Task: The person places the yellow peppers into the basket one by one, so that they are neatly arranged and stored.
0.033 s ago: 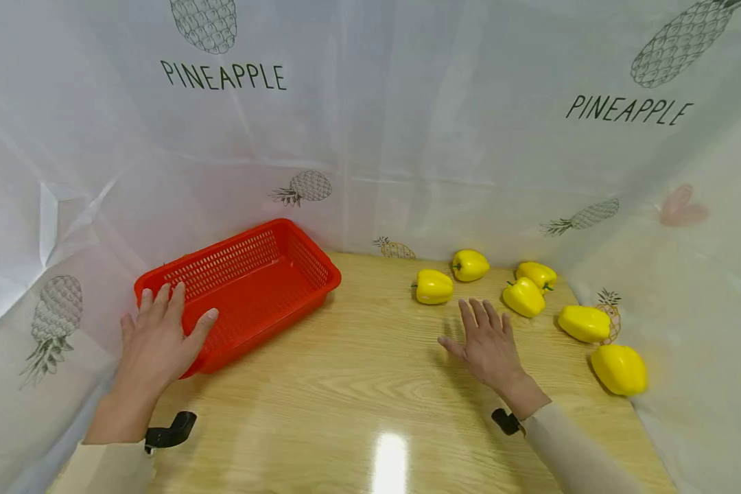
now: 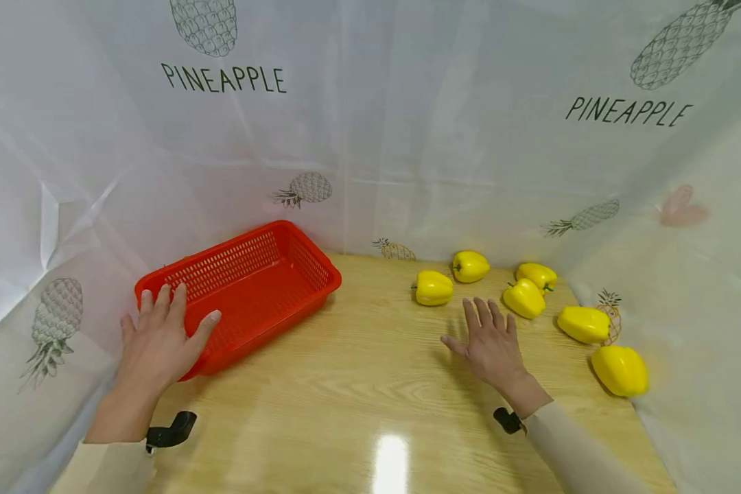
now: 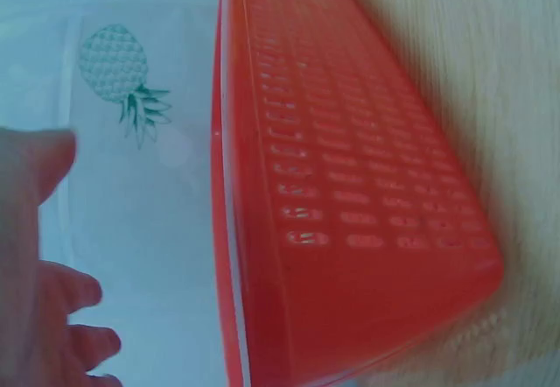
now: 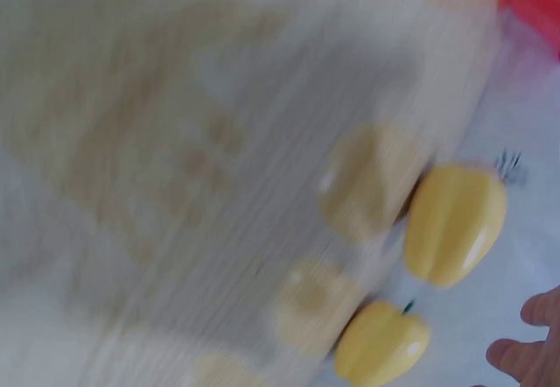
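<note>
My left hand (image 2: 159, 343), fingers spread, hovers over the near left end of a red plastic basket (image 2: 265, 333). In the left wrist view a gap shows between its fingertips (image 3: 92, 343) and the basket's side (image 3: 350, 168); it holds nothing. My right hand (image 2: 490, 346) is held above the wooden table with straight, parted fingers and holds nothing. Ahead of it lie a yellow bell pepper (image 2: 433, 288) and another yellow bell pepper (image 2: 523, 298). Part of that hand (image 4: 534, 352) shows at the right wrist view's edge, with a bell pepper (image 4: 455, 221) nearby.
More yellow bell peppers lie along the back and right table edges, among them a rear one (image 2: 471, 266) and a near right one (image 2: 619, 370). White pineapple-print sheeting (image 2: 407, 137) encloses the table (image 2: 321, 412) at the back and both sides.
My right hand has shifted very slightly to the right. The left hand, basket and bell peppers stay in place.
</note>
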### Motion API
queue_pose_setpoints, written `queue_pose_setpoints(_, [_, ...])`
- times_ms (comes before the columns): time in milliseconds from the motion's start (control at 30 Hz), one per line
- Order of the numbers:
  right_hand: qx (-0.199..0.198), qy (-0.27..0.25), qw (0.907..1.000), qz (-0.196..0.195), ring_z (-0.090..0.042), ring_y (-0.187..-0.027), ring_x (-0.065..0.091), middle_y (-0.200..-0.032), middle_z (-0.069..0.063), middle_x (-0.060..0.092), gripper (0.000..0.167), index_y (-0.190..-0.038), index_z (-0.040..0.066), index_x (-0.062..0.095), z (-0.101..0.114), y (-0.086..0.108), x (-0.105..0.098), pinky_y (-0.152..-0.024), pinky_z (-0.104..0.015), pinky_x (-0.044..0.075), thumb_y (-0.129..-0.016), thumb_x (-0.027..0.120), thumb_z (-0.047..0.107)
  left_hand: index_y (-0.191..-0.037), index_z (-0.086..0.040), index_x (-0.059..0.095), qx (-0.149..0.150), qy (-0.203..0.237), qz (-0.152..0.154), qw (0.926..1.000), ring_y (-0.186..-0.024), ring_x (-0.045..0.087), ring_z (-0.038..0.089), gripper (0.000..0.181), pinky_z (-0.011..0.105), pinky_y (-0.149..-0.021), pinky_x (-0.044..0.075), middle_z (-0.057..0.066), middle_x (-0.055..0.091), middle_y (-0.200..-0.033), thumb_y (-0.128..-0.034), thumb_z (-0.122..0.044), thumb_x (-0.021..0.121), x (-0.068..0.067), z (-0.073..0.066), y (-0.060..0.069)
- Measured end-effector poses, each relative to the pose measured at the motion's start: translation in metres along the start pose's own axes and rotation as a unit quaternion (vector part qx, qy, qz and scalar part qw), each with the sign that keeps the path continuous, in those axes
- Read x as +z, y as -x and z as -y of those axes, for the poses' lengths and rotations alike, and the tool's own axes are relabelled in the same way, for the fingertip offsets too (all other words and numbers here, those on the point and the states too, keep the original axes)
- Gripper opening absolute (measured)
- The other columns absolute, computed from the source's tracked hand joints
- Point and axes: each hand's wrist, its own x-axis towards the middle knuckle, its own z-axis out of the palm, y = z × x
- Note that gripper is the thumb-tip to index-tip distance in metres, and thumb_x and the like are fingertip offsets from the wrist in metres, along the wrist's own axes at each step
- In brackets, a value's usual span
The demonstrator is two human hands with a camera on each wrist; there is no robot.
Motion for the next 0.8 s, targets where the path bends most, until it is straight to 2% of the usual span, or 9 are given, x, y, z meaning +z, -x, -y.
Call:
queue_pose_setpoints(167, [0.013, -0.001, 0.9999, 0.003, -0.054, -0.157, 0.016, -0.169, -0.027, 0.025, 0.095, -0.166, 0.005, 0.027, -0.002, -0.007, -0.001, -0.118, -0.084, 0.009, -0.102, 0.05, 0.071, -0.167, 0.004, 0.01, 0.0, -0.01, 0.016, 0.9998, -0.153, -0.01, 0.065, 0.103, 0.089, -0.11, -0.011, 0.04, 0.002, -0.168, -0.103, -0.072, 0.04, 0.002, 0.007, 0.001])
queue_pose_setpoints(367, [0.032, -0.011, 0.9991, 0.026, -0.054, -0.16, 0.006, -0.172, -0.028, 0.016, 0.1, -0.169, 0.007, 0.019, -0.008, -0.008, 0.0, -0.116, -0.086, -0.003, -0.101, 0.043, 0.076, -0.168, 0.0, 0.007, 0.002, -0.017, 0.025, 0.9996, -0.152, -0.011, 0.066, 0.106, 0.092, -0.105, -0.012, 0.039, -0.002, -0.169, -0.101, -0.075, 0.04, 0.011, 0.012, 0.004])
queue_pose_setpoints(533, [0.025, -0.003, 0.9994, 0.023, -0.053, -0.16, 0.003, -0.172, -0.029, 0.016, 0.1, -0.169, 0.006, 0.021, -0.008, -0.011, -0.002, -0.116, -0.086, -0.004, -0.101, 0.043, 0.076, -0.168, -0.001, 0.007, 0.001, -0.011, 0.017, 0.9998, -0.153, -0.013, 0.064, 0.106, 0.092, -0.104, -0.015, 0.039, -0.002, -0.169, -0.1006, -0.076, 0.041, 0.015, 0.013, 0.003])
queue_pose_setpoints(800, [0.025, 0.0, 0.9995, 0.018, -0.05, -0.161, 0.0, -0.174, -0.027, 0.011, 0.102, -0.17, 0.008, 0.017, 0.004, -0.029, -0.007, -0.118, -0.083, -0.007, -0.1, 0.043, 0.078, -0.168, -0.001, 0.007, -0.014, -0.004, 0.021, 0.9997, -0.15, -0.015, 0.067, 0.106, 0.091, -0.102, -0.019, 0.041, -0.004, -0.168, -0.1005, -0.076, 0.041, 0.013, 0.018, 0.008])
